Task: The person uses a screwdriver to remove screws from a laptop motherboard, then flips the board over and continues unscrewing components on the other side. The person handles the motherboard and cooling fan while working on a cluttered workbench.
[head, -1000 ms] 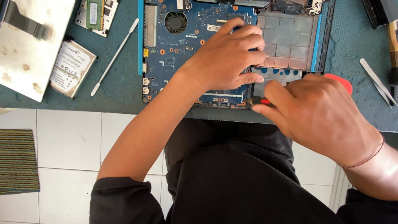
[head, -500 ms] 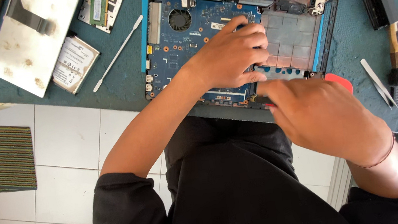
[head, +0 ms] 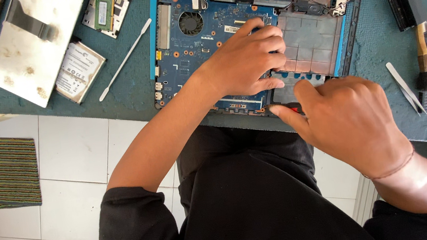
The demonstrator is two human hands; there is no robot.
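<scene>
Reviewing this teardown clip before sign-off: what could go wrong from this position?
1. The right hand works a red-handled screwdriver at the front edge of the bare blue circuit board; a slip could gouge it.
2. The left hand presses on that board, so it may flex or take static.
3. The opened laptop sits at the mat's front edge over the lap; a loosened screw could drop to the tiled floor.

hands: 2 – left hand [head: 247,59], right hand [head: 346,117] | opened laptop [head: 223,21]: 1 | hard drive [head: 77,71]: 1 | white pry stick [head: 124,59]: 1 | tweezers [head: 406,88]: 1 | brush [head: 424,64]: 1 | striped mat [head: 12,171]: 1
</scene>
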